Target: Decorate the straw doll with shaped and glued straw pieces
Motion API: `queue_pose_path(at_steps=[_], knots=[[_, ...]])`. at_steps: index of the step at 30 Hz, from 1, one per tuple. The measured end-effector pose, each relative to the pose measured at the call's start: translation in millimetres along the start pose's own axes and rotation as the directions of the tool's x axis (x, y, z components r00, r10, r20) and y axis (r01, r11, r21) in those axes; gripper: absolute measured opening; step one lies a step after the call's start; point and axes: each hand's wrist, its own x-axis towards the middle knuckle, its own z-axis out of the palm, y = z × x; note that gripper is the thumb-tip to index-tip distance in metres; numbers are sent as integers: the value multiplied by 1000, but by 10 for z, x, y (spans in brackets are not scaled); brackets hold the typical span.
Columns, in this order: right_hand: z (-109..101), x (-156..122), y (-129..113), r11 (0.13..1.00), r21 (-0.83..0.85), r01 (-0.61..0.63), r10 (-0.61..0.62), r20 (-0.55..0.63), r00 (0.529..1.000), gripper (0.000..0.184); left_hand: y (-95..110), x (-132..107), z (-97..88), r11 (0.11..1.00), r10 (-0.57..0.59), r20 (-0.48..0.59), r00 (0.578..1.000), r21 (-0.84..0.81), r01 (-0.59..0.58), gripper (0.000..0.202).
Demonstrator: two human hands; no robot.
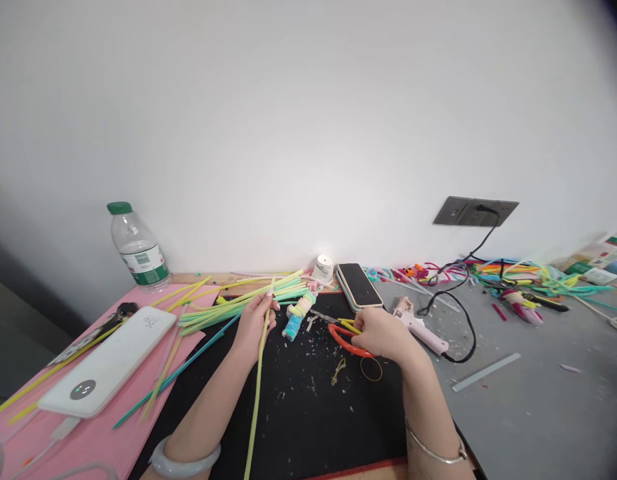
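My left hand is closed in a pinch on a long yellow-green pipe cleaner that runs down toward me over the black mat. Just beyond its fingers lies a fan of green and yellow pipe cleaners. My right hand is closed around the orange handles of scissors, whose blades point left toward a small pastel fuzzy figure. A pale bangle is on the left wrist and a thin metal one on the right.
A white power bank lies on pink paper at left, a water bottle behind it. A phone, a candle, a pink glue gun with black cord, and a heap of coloured pipe cleaners lie right.
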Motion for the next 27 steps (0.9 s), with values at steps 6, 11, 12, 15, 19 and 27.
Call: queue_pose_path(at_steps=[6, 11, 12, 15, 19, 27], knots=[[-148, -67, 55, 998, -35, -55, 55, -23, 998, 6, -3, -1, -2, 999, -19, -19, 1000, 46, 20, 30], [-17, 43, -114, 999, -34, -2, -3, -151, 989, 8, 21, -38, 55, 973, 54, 25, 998, 222, -58, 28], [17, 70, -155, 999, -41, 9, -16, -163, 986, 8, 17, -47, 67, 958, 65, 52, 997, 276, -77, 27], [82, 128, -241, 997, -76, 20, -34, -175, 984, 10, -5, -82, 92, 891, 64, 152, 986, 437, -125, 23], [66, 122, -229, 995, -95, 4, -20, -165, 986, 13, -14, -140, 108, 844, 66, 247, 967, 503, -187, 17], [-155, 12, 128, 998, 53, -42, 51, -166, 985, 3, -71, -123, 122, 831, 82, 217, 973, 525, -186, 15]])
